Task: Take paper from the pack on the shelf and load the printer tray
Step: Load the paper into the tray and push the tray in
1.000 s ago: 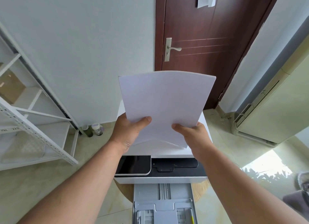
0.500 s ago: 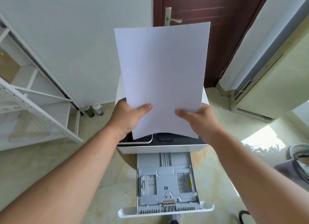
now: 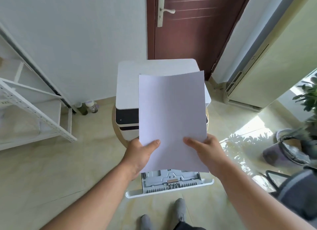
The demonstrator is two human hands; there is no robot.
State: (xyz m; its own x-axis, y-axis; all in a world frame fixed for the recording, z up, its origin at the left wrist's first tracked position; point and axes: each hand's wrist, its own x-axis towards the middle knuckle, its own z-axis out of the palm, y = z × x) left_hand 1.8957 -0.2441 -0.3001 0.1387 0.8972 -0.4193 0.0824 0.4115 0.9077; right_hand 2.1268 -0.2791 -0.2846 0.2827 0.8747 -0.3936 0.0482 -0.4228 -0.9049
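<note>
Head view looked down at a stack of white paper (image 3: 172,120) that both hands held by its near end. The left hand (image 3: 139,155) gripped the left near corner, with the thumb on top of the sheets and the other fingers hidden under them. The right hand (image 3: 208,152) gripped the right near side in the same way, thumb on top. The paper was in the air, above the pulled-out printer tray (image 3: 169,183), and it covered most of the tray; only the near part of the grey tray with its white front edge was visible below the sheets. The far end of the paper curved a little and lay across the view of the white printer (image 3: 127,85), which stood on a round wooden surface (image 3: 114,125). A white metal shelf (image 3: 34,113) stood at the left, well apart from the printer. A dark brown door (image 3: 193,27) was behind the printer. Two grey shoes (image 3: 180,207) showed on the tiled floor (image 3: 68,169) near the tray.
</note>
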